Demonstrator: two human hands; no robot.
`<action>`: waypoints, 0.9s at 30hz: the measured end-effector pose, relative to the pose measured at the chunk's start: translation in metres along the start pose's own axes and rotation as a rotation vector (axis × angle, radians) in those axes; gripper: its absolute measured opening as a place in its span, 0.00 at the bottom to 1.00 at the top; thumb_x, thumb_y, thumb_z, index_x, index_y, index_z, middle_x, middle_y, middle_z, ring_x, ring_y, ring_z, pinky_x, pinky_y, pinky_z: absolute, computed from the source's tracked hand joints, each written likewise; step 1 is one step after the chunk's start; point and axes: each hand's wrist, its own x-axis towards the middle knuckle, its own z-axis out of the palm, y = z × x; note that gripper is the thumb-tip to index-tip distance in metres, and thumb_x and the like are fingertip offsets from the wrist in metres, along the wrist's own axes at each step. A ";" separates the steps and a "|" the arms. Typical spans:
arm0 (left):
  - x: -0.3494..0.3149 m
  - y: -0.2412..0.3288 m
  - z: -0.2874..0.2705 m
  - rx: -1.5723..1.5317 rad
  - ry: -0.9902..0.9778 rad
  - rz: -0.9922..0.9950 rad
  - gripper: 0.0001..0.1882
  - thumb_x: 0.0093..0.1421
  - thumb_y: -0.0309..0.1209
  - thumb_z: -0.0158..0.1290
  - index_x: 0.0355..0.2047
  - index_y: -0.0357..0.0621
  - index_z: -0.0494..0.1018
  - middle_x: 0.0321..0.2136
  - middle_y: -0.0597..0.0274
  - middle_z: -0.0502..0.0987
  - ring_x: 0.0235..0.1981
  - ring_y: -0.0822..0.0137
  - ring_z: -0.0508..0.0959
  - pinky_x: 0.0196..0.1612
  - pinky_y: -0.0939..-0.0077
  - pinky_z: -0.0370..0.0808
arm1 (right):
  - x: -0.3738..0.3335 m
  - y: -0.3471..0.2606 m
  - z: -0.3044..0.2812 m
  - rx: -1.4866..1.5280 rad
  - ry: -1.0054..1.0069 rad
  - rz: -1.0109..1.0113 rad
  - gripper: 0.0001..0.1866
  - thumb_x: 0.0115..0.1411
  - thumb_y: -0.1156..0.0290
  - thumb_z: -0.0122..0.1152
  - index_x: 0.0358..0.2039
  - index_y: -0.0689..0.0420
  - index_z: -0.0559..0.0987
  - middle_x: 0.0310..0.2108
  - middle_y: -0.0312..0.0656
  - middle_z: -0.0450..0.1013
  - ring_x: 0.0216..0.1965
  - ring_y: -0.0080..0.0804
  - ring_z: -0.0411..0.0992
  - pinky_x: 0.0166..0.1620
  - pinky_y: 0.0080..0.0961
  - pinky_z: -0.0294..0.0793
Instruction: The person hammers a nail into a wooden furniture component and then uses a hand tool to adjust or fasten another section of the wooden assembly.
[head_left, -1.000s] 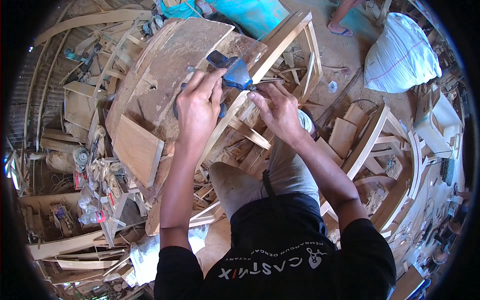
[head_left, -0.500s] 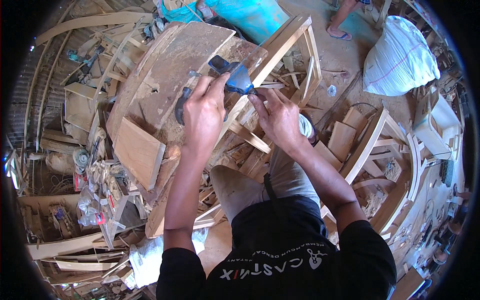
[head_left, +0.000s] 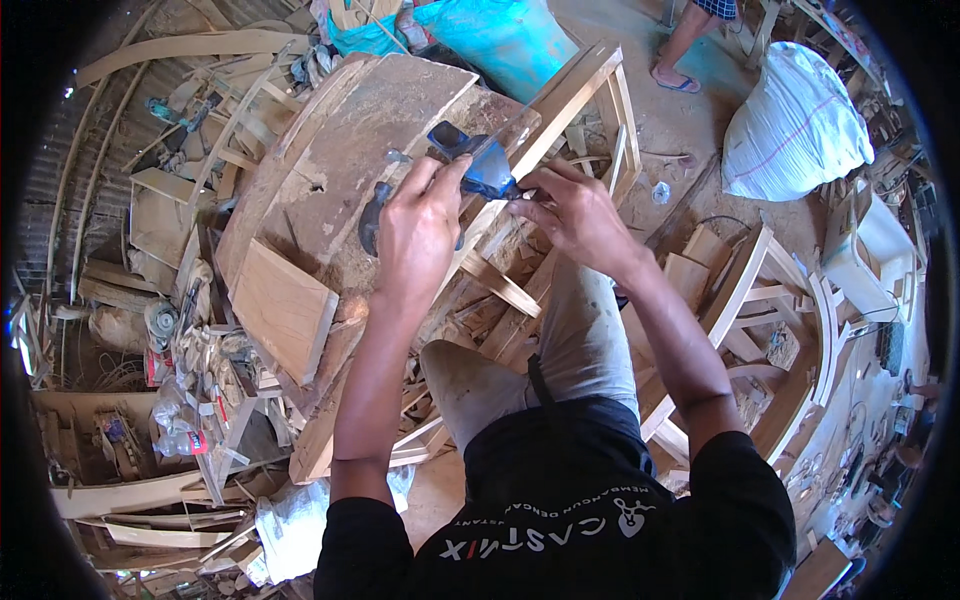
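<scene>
A blue and black electric planer is held above the workbench, with a shiny flat face showing. My left hand grips it from the left side, fingers closed round its body. At its right end, a small dark knob or fitting is pinched between the thumb and fingers of my right hand; the fingers partly hide that part. Just beyond and beneath the planer runs the beam of a pale wooden frame. Black curved parts show left of my left wrist, but I cannot tell whether they belong to the planer.
A wooden board lies on the bench's near left. Another slatted wooden frame stands at my right. Beyond it are a white sack and a white bin. A person's leg shows at the far right. Scrap wood fills the left.
The planer and both hands have shifted slightly right and nearer in the picture. My right wrist has turned a little, its fingers still at the planer's end.
</scene>
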 end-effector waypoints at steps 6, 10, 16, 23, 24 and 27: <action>-0.002 -0.002 0.005 -0.046 0.025 -0.028 0.19 0.62 0.13 0.58 0.52 0.42 0.83 0.36 0.51 0.79 0.34 0.54 0.83 0.39 0.62 0.79 | -0.005 0.001 0.007 -0.221 0.178 -0.198 0.13 0.61 0.68 0.74 0.40 0.61 0.81 0.40 0.45 0.77 0.41 0.49 0.82 0.43 0.41 0.84; -0.003 -0.001 0.006 -0.073 0.036 -0.054 0.18 0.62 0.13 0.58 0.51 0.41 0.83 0.36 0.51 0.79 0.33 0.54 0.84 0.39 0.63 0.79 | -0.012 0.001 0.021 -0.220 0.278 -0.192 0.13 0.60 0.68 0.75 0.39 0.61 0.81 0.41 0.44 0.78 0.40 0.47 0.82 0.41 0.40 0.84; 0.000 0.003 0.002 -0.054 0.022 -0.070 0.17 0.62 0.15 0.59 0.50 0.41 0.83 0.35 0.51 0.80 0.33 0.53 0.84 0.39 0.62 0.80 | -0.017 -0.002 0.031 -0.217 0.317 -0.135 0.11 0.60 0.68 0.75 0.38 0.60 0.83 0.40 0.43 0.79 0.40 0.44 0.82 0.38 0.38 0.83; 0.002 0.003 0.002 -0.017 0.029 -0.045 0.16 0.62 0.15 0.59 0.50 0.41 0.83 0.36 0.50 0.80 0.35 0.51 0.85 0.38 0.61 0.80 | -0.017 -0.030 0.044 0.017 0.235 0.367 0.14 0.69 0.64 0.66 0.36 0.65 0.82 0.27 0.48 0.81 0.27 0.50 0.80 0.35 0.44 0.80; 0.002 0.003 0.002 -0.014 0.005 -0.052 0.16 0.63 0.16 0.59 0.51 0.42 0.83 0.36 0.51 0.80 0.35 0.51 0.85 0.39 0.60 0.80 | -0.016 -0.033 0.045 0.097 0.281 0.417 0.17 0.72 0.64 0.63 0.35 0.68 0.82 0.16 0.47 0.73 0.19 0.32 0.70 0.30 0.35 0.71; 0.004 0.009 -0.006 0.084 0.020 0.030 0.16 0.64 0.21 0.60 0.53 0.42 0.81 0.38 0.51 0.81 0.38 0.50 0.85 0.40 0.58 0.81 | -0.014 -0.034 0.047 0.247 0.298 0.483 0.20 0.71 0.60 0.62 0.34 0.68 0.82 0.22 0.50 0.79 0.24 0.45 0.81 0.34 0.41 0.78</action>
